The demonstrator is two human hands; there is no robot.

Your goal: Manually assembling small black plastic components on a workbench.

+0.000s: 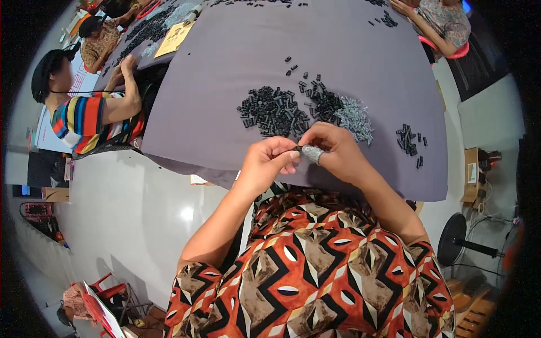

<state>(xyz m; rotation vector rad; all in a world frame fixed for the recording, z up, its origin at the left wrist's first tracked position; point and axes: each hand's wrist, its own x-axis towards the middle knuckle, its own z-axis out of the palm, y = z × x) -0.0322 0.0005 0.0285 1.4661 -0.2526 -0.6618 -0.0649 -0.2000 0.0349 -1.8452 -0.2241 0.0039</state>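
Over the table's near edge, my left hand (270,162) and my right hand (338,151) meet fingertip to fingertip. Between them is a small black cylindrical piece (298,149), mostly covered by the pinching fingers. Something silvery grey and crinkled (311,154) shows at my right thumb and fingers; whether it is a wrap or a held item, I cannot tell. Just beyond my hands lies a large heap of black cylindrical pieces (270,110). A second black heap (324,101) adjoins a pile of small shiny grey pieces (355,119).
A smaller group of black pieces (406,139) lies on the purple-grey tablecloth (214,84) at right. People sit around: one in a striped shirt (84,121) at left, another in a patterned top (445,25) at far right. A black round-based stand (452,239) is on the floor.
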